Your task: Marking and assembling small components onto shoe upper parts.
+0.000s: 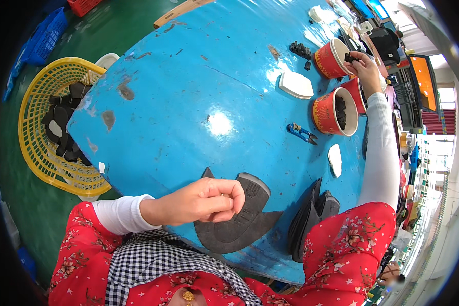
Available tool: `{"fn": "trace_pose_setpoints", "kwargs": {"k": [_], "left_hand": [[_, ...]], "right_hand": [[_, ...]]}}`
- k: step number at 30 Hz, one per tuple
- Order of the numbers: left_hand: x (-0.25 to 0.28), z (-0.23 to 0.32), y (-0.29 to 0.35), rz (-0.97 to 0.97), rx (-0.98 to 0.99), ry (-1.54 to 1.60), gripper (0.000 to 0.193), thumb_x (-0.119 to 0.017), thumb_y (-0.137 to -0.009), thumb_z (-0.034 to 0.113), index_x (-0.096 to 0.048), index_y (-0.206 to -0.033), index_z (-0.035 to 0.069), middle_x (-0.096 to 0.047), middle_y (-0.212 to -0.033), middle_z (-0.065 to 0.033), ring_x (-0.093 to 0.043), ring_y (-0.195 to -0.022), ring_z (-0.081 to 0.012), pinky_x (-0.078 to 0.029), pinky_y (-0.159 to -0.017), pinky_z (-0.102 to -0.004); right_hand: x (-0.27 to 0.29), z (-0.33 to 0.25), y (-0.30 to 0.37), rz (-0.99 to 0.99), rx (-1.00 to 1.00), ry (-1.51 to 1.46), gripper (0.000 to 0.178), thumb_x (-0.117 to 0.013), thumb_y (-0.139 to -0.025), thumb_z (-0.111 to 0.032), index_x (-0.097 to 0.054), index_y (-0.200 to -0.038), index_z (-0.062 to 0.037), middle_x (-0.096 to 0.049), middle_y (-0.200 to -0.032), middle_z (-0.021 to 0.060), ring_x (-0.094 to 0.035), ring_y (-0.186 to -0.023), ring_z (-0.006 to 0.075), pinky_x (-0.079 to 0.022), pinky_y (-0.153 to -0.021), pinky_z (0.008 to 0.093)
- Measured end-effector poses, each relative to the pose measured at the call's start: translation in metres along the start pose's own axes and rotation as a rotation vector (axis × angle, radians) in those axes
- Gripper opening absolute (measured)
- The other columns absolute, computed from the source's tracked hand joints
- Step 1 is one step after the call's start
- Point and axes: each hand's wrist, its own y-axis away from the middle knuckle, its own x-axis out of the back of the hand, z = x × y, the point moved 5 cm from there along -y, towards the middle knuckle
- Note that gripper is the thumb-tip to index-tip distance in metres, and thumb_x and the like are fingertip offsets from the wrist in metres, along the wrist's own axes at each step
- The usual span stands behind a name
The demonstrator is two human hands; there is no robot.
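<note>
A blue counter (178,112) with worn patches carries the work, and at its left edge stands a yellow basket (31,137) holding dark scraps. In front of the person lie dark grey shaped pieces (234,234), curved with pointed ends, partly under the left hand (204,201). That hand is curled, thumb drawn in to the fingers; whether something tiny sits between them I cannot tell. To their right, a stack of similar dark pieces (303,224) leans together.

Three red paper cups stand further right: the near cup (325,115) holds dark bits, the middle cup (353,92) is partly hidden, and the far cup (325,61) has the right hand (368,71) at its mouth. Blue snips (301,132) lie beside the near cup. Loose black bits (300,50) lie near the far cup, and the right hand pinches a small black piece (349,58).

The work looks partway along: bits are already in the near cup, while the pinched piece is not yet released and the stack apparently remains to be handled.
</note>
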Motion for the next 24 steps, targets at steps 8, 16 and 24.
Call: {"fn": "trace_pose_setpoints", "kwargs": {"k": [8,16,24], "left_hand": [[-0.002,-0.006,0.008,0.035,-0.033,-0.036,0.015,-0.05,-0.095,0.014,-0.061,-0.102,0.006,-0.052,-0.069,0.0041,-0.041,-0.06,-0.0012,-0.03,-0.051,-0.0195],[-0.011,0.007,0.011,-0.001,-0.348,-0.283,0.039,-0.056,-0.097,0.024,-0.056,-0.13,0.003,-0.068,-0.103,-0.0053,-0.058,-0.097,-0.0121,-0.044,-0.089,-0.0298],[-0.043,-0.025,0.034,-0.102,-0.216,-0.363,0.02,-0.06,-0.094,0.014,-0.066,-0.095,-0.005,-0.066,-0.094,-0.0068,-0.057,-0.083,-0.0106,-0.046,-0.075,-0.0268]], "right_hand": [[-0.024,-0.077,0.119,-0.032,-0.027,-0.443,0.04,-0.055,-0.093,-0.003,-0.045,-0.131,0.0063,-0.062,-0.11,0.0144,-0.064,-0.101,0.0168,-0.05,-0.085,0.0231],[-0.115,-0.165,0.333,-0.266,-0.112,-0.392,0.037,-0.075,-0.075,-0.001,-0.061,-0.109,0.0042,-0.065,-0.098,0.0125,-0.064,-0.088,0.0188,-0.05,-0.079,0.0264],[-0.154,-0.17,0.423,-0.015,0.219,-0.336,0.052,-0.086,-0.061,-0.015,-0.065,-0.105,0.0009,-0.062,-0.104,0.0131,-0.059,-0.094,0.023,-0.048,-0.079,0.0333]]}}
